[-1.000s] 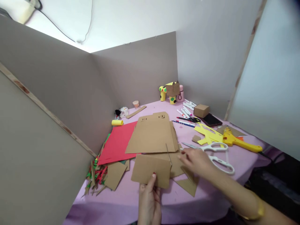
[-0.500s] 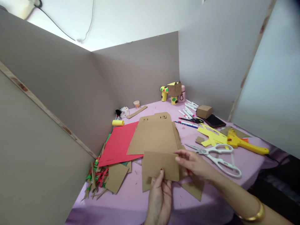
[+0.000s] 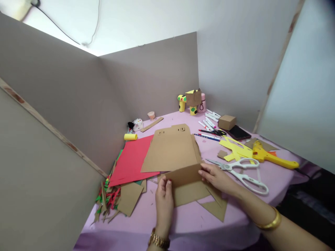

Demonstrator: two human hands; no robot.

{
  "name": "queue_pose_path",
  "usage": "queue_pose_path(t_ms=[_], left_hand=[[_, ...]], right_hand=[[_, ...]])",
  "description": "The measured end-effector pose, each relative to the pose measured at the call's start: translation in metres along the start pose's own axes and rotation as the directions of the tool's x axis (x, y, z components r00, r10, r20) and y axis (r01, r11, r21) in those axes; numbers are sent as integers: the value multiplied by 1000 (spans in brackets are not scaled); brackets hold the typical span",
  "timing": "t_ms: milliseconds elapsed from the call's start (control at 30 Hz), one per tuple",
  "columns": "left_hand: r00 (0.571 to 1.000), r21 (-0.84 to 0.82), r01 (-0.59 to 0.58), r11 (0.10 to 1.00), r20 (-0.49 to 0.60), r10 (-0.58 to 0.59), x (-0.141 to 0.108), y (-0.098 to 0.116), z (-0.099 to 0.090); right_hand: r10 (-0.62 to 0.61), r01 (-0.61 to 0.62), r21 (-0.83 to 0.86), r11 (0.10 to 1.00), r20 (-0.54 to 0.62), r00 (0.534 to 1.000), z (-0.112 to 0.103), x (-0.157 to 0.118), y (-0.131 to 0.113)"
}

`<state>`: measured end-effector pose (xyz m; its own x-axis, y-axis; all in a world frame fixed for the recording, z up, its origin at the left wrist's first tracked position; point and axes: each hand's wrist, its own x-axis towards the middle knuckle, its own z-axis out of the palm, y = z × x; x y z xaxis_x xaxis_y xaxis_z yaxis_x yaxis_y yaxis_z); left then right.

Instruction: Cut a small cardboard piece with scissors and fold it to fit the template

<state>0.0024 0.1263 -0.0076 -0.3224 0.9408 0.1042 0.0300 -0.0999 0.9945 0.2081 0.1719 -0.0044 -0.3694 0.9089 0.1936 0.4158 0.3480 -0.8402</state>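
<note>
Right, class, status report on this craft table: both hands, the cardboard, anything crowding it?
Left hand and right hand grip cardboard piece at its ends. Bigger cardboard sheet just behind; white scissors by the right hand.

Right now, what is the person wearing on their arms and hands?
Both arms are bare, with no sleeves showing. The left hand has red-painted nails and a gold wristwatch at the wrist. The right hand has red nails too, and a plain gold bangle sits round that forearm.
</note>
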Motion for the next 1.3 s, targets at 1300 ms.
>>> queue_pose_path(t_ms=[1300], left_hand=[[994,142,-98,985,57,90,6,-20,-4]], right_hand=[[53,-15,340,940,-104,993,16,-2,22]])
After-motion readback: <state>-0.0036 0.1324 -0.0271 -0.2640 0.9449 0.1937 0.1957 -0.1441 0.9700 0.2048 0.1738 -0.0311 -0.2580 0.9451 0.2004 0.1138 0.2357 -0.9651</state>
